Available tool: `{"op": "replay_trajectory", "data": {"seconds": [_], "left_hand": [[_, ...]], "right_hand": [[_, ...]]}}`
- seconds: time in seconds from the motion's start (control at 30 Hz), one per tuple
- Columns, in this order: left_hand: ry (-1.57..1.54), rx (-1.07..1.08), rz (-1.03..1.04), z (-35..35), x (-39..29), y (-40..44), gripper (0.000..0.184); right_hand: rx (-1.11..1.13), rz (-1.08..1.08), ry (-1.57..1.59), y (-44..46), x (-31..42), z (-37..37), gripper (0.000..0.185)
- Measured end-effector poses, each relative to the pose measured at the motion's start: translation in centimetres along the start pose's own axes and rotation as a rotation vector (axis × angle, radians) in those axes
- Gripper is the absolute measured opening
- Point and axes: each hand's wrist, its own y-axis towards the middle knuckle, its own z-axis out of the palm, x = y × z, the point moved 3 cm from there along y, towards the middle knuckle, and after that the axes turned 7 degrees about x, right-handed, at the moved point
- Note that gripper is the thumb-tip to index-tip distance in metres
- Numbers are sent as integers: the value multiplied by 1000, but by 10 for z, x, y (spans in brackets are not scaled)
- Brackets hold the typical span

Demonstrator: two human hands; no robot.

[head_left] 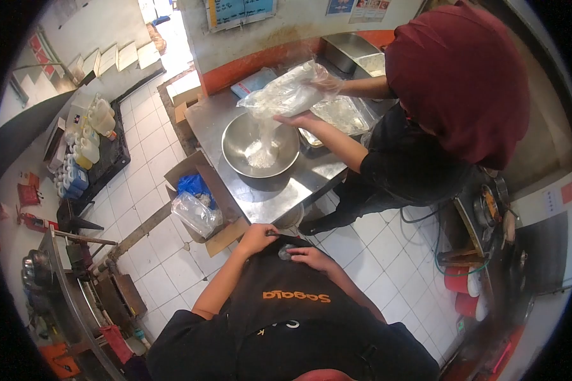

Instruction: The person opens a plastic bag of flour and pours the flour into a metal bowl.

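Note:
My left hand (pixel 258 239) is closed on the edge of my black apron (pixel 279 279), in front of my waist. Beside it, my right hand (pixel 307 256) has its fingers closed at a small, shiny, clear or grey item (pixel 286 252) lying against the apron. Across from me, a co-worker in a dark red head cover (pixel 461 79) tips a clear plastic bag (pixel 286 89) with both hands. White powder falls from the bag into a steel bowl (pixel 232 143) on the metal table (pixel 260 197).
An open cardboard box (pixel 225 213) with blue and clear plastic stands left of the table. Behind the bowl are a tray (pixel 338 115) and a metal container (pixel 338 56). Jugs (pixel 86 152) line the left wall. At right is a stove with a pan (pixel 490 206).

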Motion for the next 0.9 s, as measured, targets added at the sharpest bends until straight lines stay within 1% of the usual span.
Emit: {"op": "replay_trajectory", "data": {"seconds": [0.13,0.2,0.27,0.3,0.33,0.37,0.4,0.43,0.5,0.53,0.57,0.6,0.63,0.7,0.73,0.77,0.8,0.87,0.9], "left_hand": [[23,-7,5,-1,-6,-2,22],[46,13,-29,-2,-9,-3,23],[64,7,-8,-1,-3,-5,23],[83,11,21,-3,-10,-4,24],[86,17,-25,-4,-15,-9,24],[97,45,-47,-8,-34,-11,24],[143,33,-36,-6,-32,-11,24],[191,25,-19,-4,-28,-11,24],[117,104,-127,-1,-37,-11,23],[117,75,-61,3,-17,-7,23],[113,73,-23,6,-12,-6,22],[105,57,7,4,-16,-2,21],[117,63,20,4,-16,2,21],[88,1,161,4,-31,1,17],[92,-3,167,3,-32,1,17],[90,5,150,3,-33,2,16],[89,15,133,4,-36,4,15],[81,40,118,11,-30,5,16],[73,68,106,12,-30,10,16]], "right_hand": [[0,-11,0,0,-2,0,41],[3,-17,0,0,-4,0,41],[-2,-28,4,2,-5,0,41],[7,-72,-49,5,-8,0,41],[-9,-120,-96,7,-11,0,41],[-1,-109,-158,11,-21,-1,41],[-9,-96,-214,15,-25,-3,42],[-5,-70,-252,6,-13,-1,44],[-21,-87,-279,-8,5,2,49],[-83,-102,-256,-9,5,0,49],[-42,-114,-225,-6,6,1,49],[15,-127,-204,-3,6,1,50],[52,-76,-197,2,4,-1,54],[39,-100,-219,8,0,-2,57],[32,-112,-239,12,-2,0,60],[31,-70,-201,11,-9,0,64],[28,-78,-204,10,-13,0,64],[-3,17,-178,15,-26,-1,63],[45,32,-278,11,-15,0,64]]}}
